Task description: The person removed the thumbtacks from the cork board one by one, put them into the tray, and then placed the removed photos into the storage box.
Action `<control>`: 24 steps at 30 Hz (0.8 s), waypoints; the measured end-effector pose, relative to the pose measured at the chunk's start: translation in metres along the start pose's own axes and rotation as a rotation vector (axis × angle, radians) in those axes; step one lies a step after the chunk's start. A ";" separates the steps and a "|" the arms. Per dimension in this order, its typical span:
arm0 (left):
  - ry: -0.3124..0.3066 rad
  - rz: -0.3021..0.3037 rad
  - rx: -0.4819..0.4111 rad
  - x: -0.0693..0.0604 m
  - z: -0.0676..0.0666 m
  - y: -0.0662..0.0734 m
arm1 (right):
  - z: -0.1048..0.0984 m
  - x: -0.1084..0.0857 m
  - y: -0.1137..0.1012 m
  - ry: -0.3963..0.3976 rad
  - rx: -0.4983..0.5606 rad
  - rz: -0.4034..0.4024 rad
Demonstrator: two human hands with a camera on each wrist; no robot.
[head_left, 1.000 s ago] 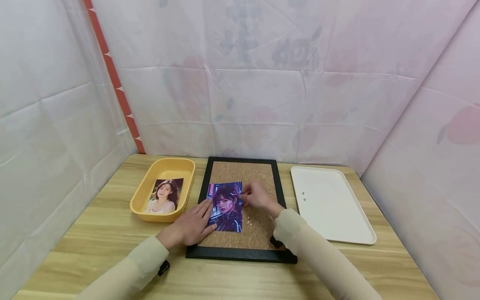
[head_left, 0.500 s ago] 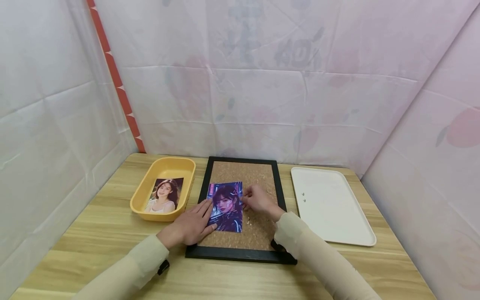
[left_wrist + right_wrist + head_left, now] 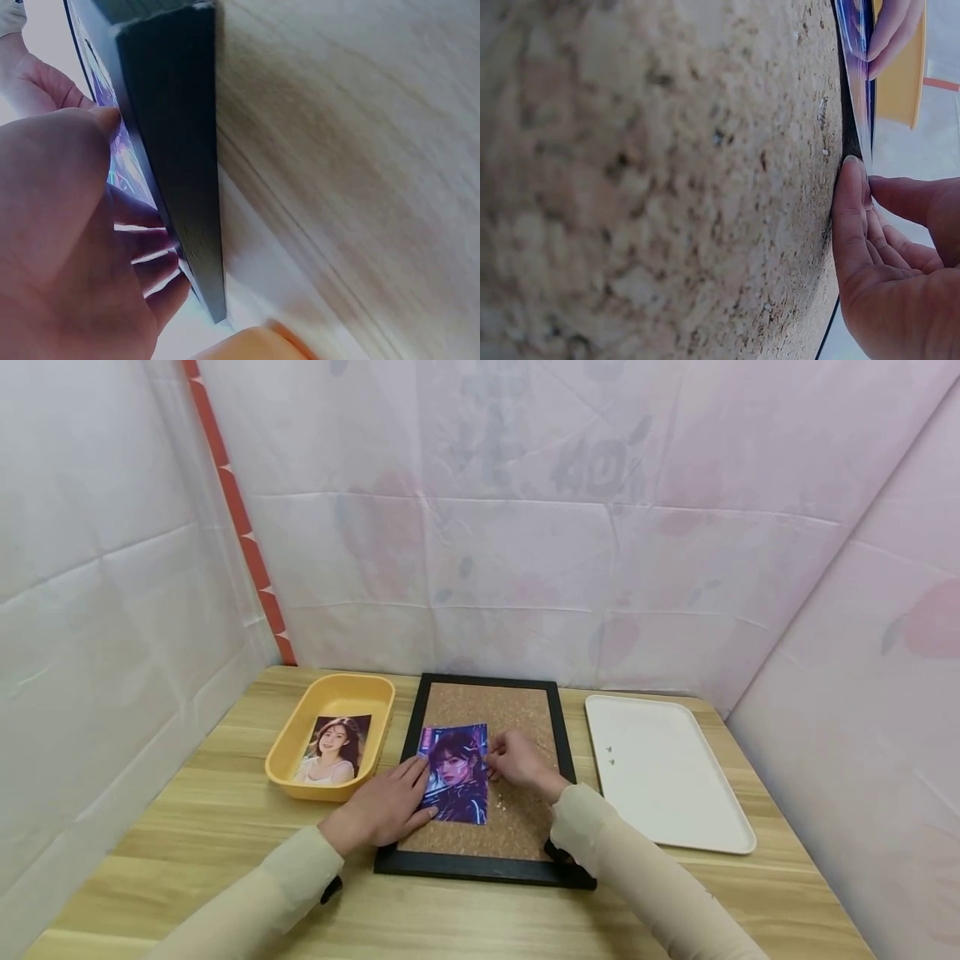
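Observation:
A purple-blue picture card (image 3: 459,785) with a portrait lies on the left part of a black-framed cork board (image 3: 487,703). My left hand (image 3: 384,803) rests flat along the card's left edge, its fingers extended; in the left wrist view this hand (image 3: 60,232) reaches over the black frame (image 3: 172,157). At the card's right edge, my right hand (image 3: 521,764) pinches it between thumb and forefinger. From the right wrist, the card (image 3: 855,67) appears edge-on, lifted slightly off the cork beside the right hand (image 3: 907,300).
Left of the board stands a yellow tray (image 3: 279,764) holding a portrait photo (image 3: 333,752). On the right lies a white tray (image 3: 675,781) with two tiny metallic pieces (image 3: 611,756) near its left side. Pale cloth walls (image 3: 525,560) enclose the wooden table (image 3: 195,827).
The head view has shifted slightly, so everything sits a little further right. Both hands and the card keep nearly the same places on the board.

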State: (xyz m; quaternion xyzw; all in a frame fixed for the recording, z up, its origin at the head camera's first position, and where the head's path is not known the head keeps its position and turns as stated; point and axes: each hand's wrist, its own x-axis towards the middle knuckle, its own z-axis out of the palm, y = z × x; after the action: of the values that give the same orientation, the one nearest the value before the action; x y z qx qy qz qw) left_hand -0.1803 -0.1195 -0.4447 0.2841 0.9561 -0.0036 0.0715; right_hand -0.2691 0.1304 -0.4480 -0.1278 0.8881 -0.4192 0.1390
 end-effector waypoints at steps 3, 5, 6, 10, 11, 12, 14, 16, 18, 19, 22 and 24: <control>0.050 0.036 0.070 0.002 0.000 0.000 | 0.000 0.000 0.000 0.004 -0.008 0.002; 0.089 0.060 0.104 0.003 0.001 0.000 | -0.001 -0.001 -0.001 0.001 0.000 0.005; 0.105 0.068 0.118 0.003 0.001 0.000 | -0.001 0.000 -0.001 0.000 0.006 0.008; 0.160 0.091 0.156 0.003 0.000 -0.002 | -0.001 0.001 -0.001 -0.007 0.025 0.013; 0.171 0.093 0.166 0.002 -0.001 -0.003 | 0.000 0.002 -0.001 -0.010 0.028 0.015; 0.184 0.095 0.173 0.002 -0.002 -0.003 | 0.000 0.002 -0.001 -0.013 0.031 0.018; 0.209 0.094 0.187 0.000 -0.006 -0.005 | -0.001 0.003 0.000 -0.019 0.036 0.026; 0.234 0.093 0.186 -0.002 -0.009 -0.007 | -0.001 0.004 0.001 -0.023 0.041 0.035; 0.252 0.088 0.173 -0.004 -0.013 -0.009 | -0.002 0.004 0.002 -0.024 0.046 0.043; 0.259 0.083 0.163 -0.005 -0.014 -0.010 | -0.003 0.004 0.002 -0.026 0.052 0.045; 0.280 0.071 0.127 -0.008 -0.016 -0.015 | -0.004 0.004 0.003 -0.027 0.073 0.032; 0.291 0.062 0.099 -0.010 -0.015 -0.020 | -0.006 0.003 0.002 -0.022 0.083 0.019</control>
State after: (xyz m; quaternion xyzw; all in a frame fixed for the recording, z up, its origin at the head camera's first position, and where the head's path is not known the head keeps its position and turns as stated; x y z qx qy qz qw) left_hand -0.1844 -0.1407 -0.4294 0.3143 0.9457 -0.0073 -0.0820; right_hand -0.2737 0.1349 -0.4463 -0.1182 0.8694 -0.4529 0.1580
